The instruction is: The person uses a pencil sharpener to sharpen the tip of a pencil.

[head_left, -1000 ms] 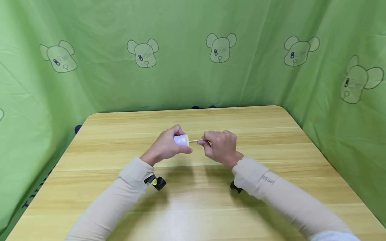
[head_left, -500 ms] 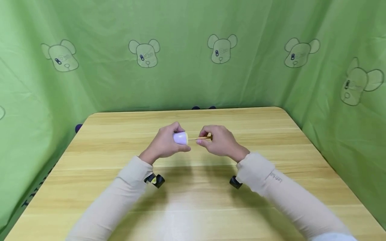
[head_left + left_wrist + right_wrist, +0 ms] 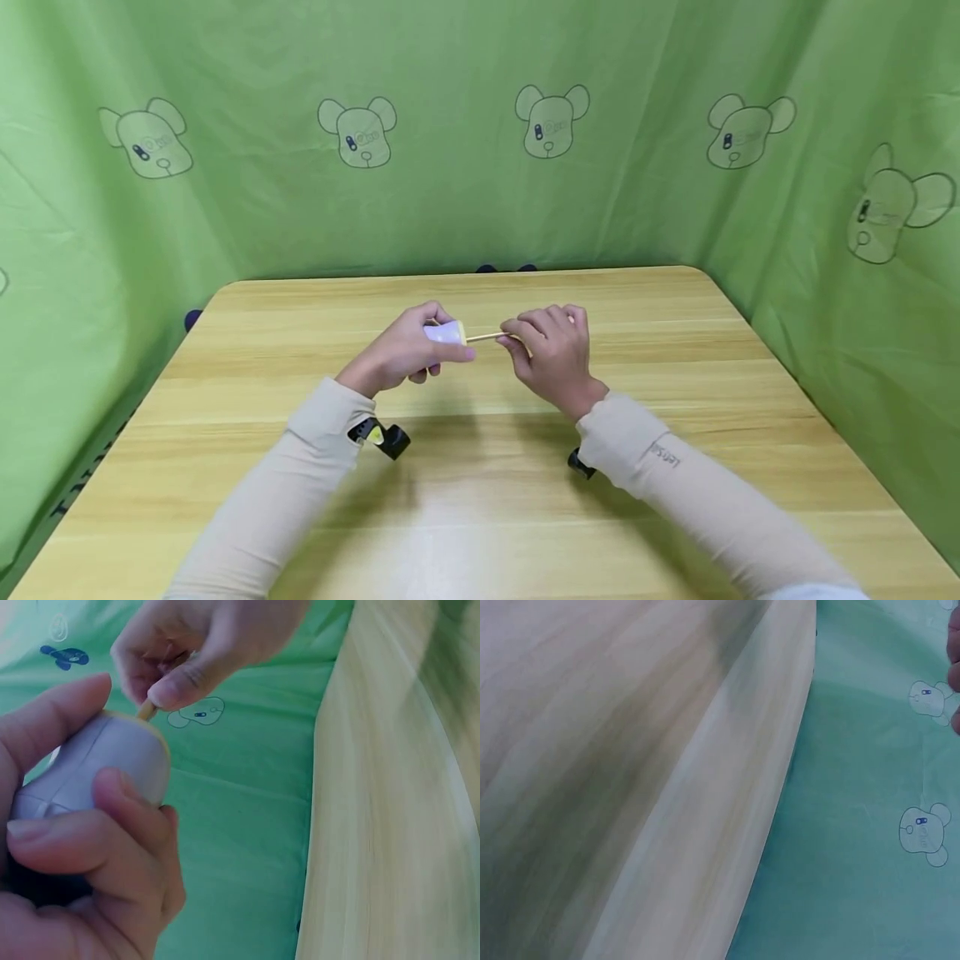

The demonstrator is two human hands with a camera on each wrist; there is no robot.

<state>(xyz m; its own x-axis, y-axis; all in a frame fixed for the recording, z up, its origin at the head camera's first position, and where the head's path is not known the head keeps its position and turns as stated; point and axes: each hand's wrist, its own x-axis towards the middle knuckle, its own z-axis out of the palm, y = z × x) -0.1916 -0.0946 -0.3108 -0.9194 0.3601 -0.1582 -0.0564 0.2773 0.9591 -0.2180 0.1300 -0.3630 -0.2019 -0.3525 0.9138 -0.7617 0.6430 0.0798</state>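
Note:
My left hand (image 3: 399, 350) grips a small lavender, rounded casing (image 3: 444, 333) with a yellow rim, held sideways above the table. In the left wrist view, fingers wrap the smooth casing (image 3: 120, 761) below its rim. From the rimmed end a thin yellow-brown pencil-like stick (image 3: 486, 337) runs across to my right hand (image 3: 553, 354), which pinches it between thumb and fingertips. The stick's inner end is hidden at the casing. Only a sliver of fingers (image 3: 955, 664) shows at the right wrist view's edge.
Beneath both hands lies a light wood-grain table (image 3: 480, 517) with rounded far corners. A green curtain (image 3: 450, 217) printed with bear heads hangs behind and at both sides. Black wrist cameras (image 3: 393, 441) stick out from the beige sleeves (image 3: 292, 492).
The right hand loosened and shifted along the stick, then turned, its knuckles now raised. The left hand has moved slightly up and left and tilted the casing a little.

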